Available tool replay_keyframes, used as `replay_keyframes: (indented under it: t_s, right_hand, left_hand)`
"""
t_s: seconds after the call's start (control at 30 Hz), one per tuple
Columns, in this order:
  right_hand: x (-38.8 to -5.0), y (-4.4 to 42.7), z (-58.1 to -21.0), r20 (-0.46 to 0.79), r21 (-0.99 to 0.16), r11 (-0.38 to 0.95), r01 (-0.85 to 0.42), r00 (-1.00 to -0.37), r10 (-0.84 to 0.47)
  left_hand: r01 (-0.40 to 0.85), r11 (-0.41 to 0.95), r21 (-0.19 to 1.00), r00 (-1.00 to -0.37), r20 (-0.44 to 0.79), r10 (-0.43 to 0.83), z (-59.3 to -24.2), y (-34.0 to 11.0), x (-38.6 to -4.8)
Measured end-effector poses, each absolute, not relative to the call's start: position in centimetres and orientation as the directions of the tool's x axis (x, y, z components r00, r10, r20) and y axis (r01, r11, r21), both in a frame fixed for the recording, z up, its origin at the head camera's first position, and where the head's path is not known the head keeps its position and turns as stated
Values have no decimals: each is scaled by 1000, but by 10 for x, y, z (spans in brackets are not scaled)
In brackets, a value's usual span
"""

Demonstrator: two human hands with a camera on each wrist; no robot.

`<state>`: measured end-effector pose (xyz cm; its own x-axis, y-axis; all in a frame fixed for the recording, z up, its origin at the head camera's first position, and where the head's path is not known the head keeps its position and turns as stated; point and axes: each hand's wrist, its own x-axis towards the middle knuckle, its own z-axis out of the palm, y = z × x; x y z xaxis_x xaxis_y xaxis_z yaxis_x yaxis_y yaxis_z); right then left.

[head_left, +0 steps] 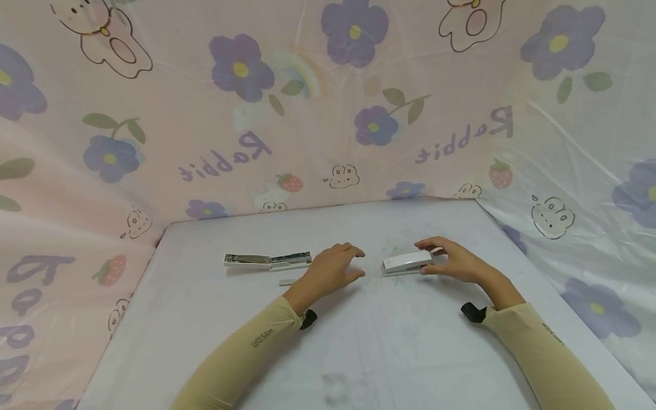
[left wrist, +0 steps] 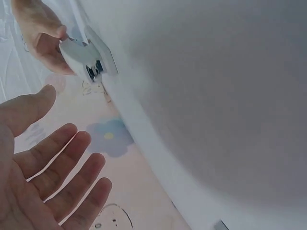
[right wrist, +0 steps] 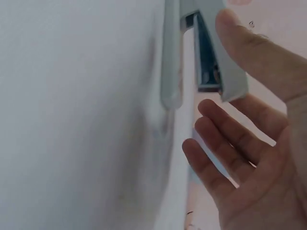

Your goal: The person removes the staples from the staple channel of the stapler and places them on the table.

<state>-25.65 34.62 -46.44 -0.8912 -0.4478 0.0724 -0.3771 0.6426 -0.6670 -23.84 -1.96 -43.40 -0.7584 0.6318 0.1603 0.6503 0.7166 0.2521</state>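
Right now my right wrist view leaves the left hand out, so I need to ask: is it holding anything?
Observer: No, the left hand is empty.
Operator: Is there another stapler besides the white stapler in the right hand?
Observer: Yes, the head view shows an opened stapler lying on the table, to the left of the left hand.
Operator: Anything else close to that one?
Observer: A small grey strip, perhaps staples, lies on its near side; the left hand seems to hide part of it.
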Motion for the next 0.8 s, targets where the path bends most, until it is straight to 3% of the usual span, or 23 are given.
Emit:
replay_keyframes:
  t_s: [0.53, 0.8]
  right_hand:
    - [-265, 357, -477, -18, -731, 628, -268, -912, -410]
    - [-269, 358, -481, -17, -722, 631, -283, -905, -426]
  left_hand:
    - [684, 703, 193, -729, 141, 670, -433, 31, -246]
    - [715, 681, 160, -699, 132, 703, -434, 60, -250]
